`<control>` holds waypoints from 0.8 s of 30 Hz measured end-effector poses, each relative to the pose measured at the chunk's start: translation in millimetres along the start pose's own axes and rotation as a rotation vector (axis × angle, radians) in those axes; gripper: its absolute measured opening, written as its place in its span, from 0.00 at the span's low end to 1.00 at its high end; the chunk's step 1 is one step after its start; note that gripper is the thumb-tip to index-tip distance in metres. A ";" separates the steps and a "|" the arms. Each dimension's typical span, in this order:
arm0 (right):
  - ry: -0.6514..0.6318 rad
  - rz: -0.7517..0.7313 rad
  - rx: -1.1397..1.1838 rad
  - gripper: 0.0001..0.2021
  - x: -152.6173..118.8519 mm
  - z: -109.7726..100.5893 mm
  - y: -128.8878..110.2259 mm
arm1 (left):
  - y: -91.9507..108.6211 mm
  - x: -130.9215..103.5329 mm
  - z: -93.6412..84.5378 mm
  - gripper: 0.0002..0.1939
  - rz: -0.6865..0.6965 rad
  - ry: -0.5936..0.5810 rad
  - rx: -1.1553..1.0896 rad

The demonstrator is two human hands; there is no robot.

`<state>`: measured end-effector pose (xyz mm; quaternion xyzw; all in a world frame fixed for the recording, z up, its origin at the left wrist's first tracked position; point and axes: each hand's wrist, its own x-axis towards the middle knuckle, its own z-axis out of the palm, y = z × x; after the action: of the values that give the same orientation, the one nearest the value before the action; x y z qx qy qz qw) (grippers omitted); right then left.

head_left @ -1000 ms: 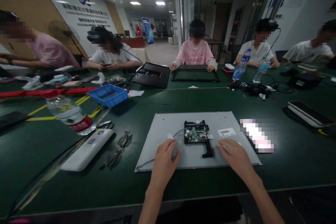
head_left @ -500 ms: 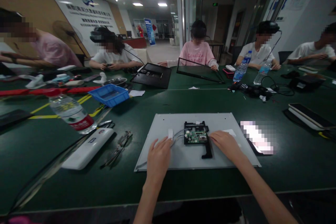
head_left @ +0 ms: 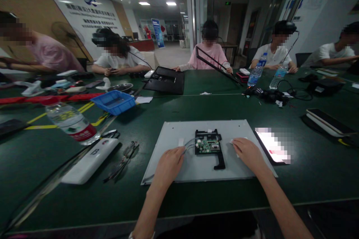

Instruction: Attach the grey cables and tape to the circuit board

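Note:
A pale grey flat panel [head_left: 190, 171] lies on the green table in front of me. Near its middle sits a black bracket [head_left: 220, 161] carrying a green circuit board [head_left: 207, 145]. Thin grey cables [head_left: 190, 145] run left from the board to my left hand [head_left: 170, 164], whose fingers are closed round them over the panel. Right of the bracket, my right hand [head_left: 248, 153] pinches at a white label [head_left: 238, 154] on the panel, partly covered by the fingers. A small white tab [head_left: 181, 142] shows just beyond my left fingertips.
A lit phone [head_left: 273, 145] lies beside the panel's right edge. To the left are glasses [head_left: 123, 160], a white power bank [head_left: 91, 160], a tilted water bottle [head_left: 70, 123] and a blue tray [head_left: 114, 101]. Across the table, a person holds a black frame [head_left: 215, 61].
My right hand has moved right, from the bracket's edge to the white label. My left hand stays at the cables, a little lower. The person opposite has tilted the black frame more steeply.

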<state>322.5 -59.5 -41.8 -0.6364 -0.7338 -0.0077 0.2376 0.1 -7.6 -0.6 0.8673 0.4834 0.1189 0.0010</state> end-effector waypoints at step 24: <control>0.049 0.068 0.161 0.14 -2.4 5.8 5.8 | 37.7 91.0 -7.7 0.11 0.310 -0.028 -0.042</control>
<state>326.2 -58.8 -49.4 -0.6395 -0.7038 0.0437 0.3061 76.0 47.7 30.0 0.9329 0.3409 0.1159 0.0075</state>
